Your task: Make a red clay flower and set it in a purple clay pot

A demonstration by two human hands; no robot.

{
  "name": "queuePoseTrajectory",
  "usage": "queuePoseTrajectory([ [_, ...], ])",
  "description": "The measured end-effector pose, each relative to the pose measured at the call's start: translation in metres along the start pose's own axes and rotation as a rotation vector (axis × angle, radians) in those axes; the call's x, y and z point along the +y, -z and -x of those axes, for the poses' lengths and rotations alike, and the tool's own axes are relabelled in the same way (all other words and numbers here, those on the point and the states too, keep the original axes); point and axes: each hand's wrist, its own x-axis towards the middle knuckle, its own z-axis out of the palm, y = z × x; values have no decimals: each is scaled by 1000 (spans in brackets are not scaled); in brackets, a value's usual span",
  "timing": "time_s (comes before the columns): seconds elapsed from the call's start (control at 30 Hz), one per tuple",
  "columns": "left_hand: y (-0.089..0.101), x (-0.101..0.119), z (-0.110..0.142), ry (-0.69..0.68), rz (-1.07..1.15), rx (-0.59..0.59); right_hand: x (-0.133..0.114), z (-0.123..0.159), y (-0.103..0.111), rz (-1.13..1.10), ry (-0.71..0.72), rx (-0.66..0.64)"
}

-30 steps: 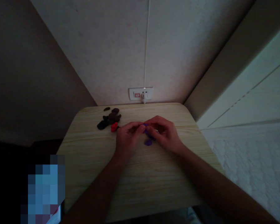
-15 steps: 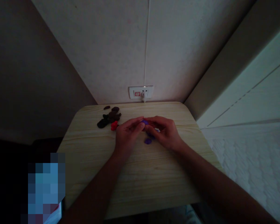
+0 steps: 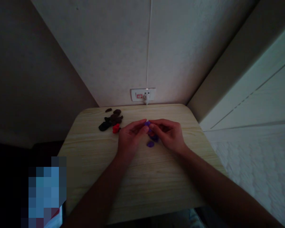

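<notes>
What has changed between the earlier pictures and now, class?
The held purple piece has shifted slightly away from the person and shows more. Nothing was visibly grasped or released: fingers of the left hand and right hand stay on it. The loose purple piece, red piece and dark pieces stayed put.
</notes>
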Motion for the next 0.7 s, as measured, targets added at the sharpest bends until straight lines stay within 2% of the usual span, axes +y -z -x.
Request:
queuePoseTrajectory([
  [0.07, -3, 4, 1, 2, -12, -18, 0, -1, -1, -41, -45, 53],
  [0.17, -4, 10, 3, 1, -56, -2, -1, -2, -3, -74, -93, 64],
  [0.3, -3, 12, 2, -8, -71, 10, -3, -3, -1, -102, -108, -15],
  [0.43, 1, 4, -2, -19, -20, 9, 0, -4, 2, -111, -44, -114],
  [0.57, 4, -2, -3, 14, 17, -24, 5, -2, 4, -3, 5, -106],
  [0.7, 2, 0, -1, 84, 82, -57, 5, 2, 5, 239, 101, -59],
])
